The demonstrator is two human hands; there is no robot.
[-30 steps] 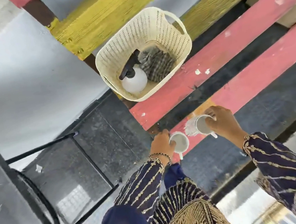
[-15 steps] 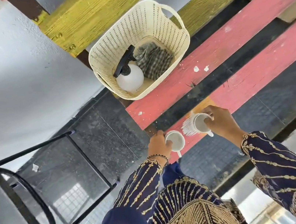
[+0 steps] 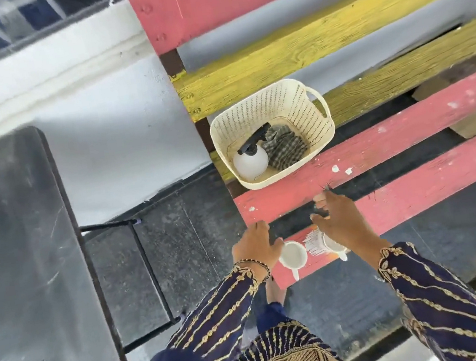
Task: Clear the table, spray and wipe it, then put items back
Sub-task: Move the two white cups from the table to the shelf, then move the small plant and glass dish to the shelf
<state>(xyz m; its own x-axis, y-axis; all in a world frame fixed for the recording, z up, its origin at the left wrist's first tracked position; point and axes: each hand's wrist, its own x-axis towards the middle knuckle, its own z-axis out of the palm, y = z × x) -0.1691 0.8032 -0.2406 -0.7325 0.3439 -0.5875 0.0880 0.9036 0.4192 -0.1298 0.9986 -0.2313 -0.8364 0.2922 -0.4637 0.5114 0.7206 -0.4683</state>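
The left hand (image 3: 253,246) lies at 9 o'clock of an empty white cup (image 3: 293,255) on the table's red slat (image 3: 435,192), fingers loosely straight; contact unclear. The right hand (image 3: 343,223), fingers spread, hovers over the cup of white sticks (image 3: 318,244). At 12 o'clock, the basket (image 3: 280,101) holds the spray bottle (image 3: 251,161) and the cloth (image 3: 284,148).

Lit brightly and evenly by soft daylight, with faint, soft-edged shadows on the slatted table (image 3: 409,131) and real darkness only in the gaps between its boards. Washed out almost to plain white on the pale wall (image 3: 118,143) and in the lower right corner. Smeared by motion blur at the top left and down the left edge, bent and stretched by the wide lens toward the borders, sharpest around the basket (image 3: 268,103) and softer on the sleeves (image 3: 437,304) close to the camera.
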